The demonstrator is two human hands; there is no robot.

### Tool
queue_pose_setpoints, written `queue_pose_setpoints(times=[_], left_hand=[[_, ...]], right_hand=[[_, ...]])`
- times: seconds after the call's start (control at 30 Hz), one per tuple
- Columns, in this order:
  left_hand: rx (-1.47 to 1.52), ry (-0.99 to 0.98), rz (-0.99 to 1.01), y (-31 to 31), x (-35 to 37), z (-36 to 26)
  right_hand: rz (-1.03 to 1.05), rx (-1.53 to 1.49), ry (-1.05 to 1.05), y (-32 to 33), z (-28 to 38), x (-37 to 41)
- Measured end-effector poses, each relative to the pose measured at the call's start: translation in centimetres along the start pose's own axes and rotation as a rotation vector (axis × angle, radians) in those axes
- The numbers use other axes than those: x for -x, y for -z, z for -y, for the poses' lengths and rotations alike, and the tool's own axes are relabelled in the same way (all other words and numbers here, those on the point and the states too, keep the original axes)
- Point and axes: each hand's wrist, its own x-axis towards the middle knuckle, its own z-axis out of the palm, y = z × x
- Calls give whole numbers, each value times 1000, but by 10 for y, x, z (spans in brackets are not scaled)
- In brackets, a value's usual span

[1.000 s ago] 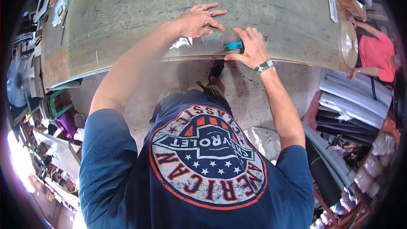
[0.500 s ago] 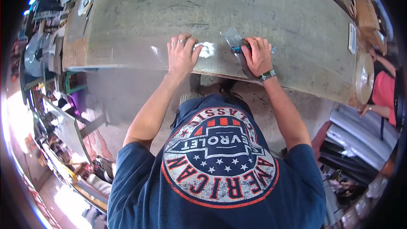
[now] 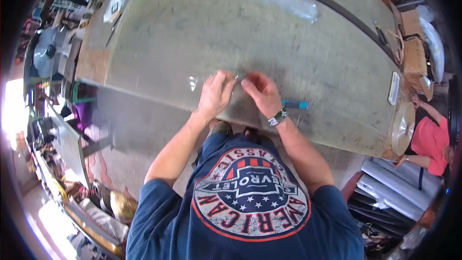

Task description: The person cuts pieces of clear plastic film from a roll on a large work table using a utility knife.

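Note:
A clear plastic sheet (image 3: 192, 83) lies near the front edge of a large grey-green worktable (image 3: 288, 43). My left hand (image 3: 216, 94) and my right hand (image 3: 260, 91) meet over it, fingertips pinched together on the sheet's edge. The picture is blurred there, so the exact grip is hard to make out. A blue-handled cutter (image 3: 294, 104) rests on the table just right of my right wrist, with no hand on it. A green beaded band is on my right wrist.
A person in a pink shirt (image 3: 428, 139) stands at the table's right end by a round metal lid (image 3: 402, 127). Grey rolls (image 3: 394, 192) lie on the floor at right. A white flat object (image 3: 393, 88) sits near the right edge. A fan (image 3: 45, 53) and clutter stand at left.
My right hand has let go of the blue cutter, which now lies on the table. Both hands have come together on the sheet. My view has shifted back, showing more of the table.

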Motion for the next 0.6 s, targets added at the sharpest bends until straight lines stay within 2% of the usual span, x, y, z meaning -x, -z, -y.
queue_pose_setpoints(times=[0.03, 0.1, 0.13, 0.23, 0.3, 0.37, 0.47, 0.6], left_hand=[[108, 153, 56, 5, -7, -4], [122, 298, 184, 27, -31, -4], [131, 380, 244, 41, -45, -2], [358, 630, 705, 104, -90, 16], [397, 669, 762, 143, -101, 54], [390, 707, 818, 180, -115, 93], [166, 658, 763, 236, -158, 120], [122, 569, 731, 268, -240, 151]], right_hand=[[28, 4, -12, -2, 7, -7], [87, 19, -39, -11, 24, -22], [25, 12, -27, -17, 36, -28], [-139, 137, 14, -1, 58, -60], [-271, 262, 34, 34, 67, -88], [-363, 174, 58, 74, 79, -107], [-533, 250, 49, 133, 95, -121], [-666, 212, 47, 153, 115, -145]])
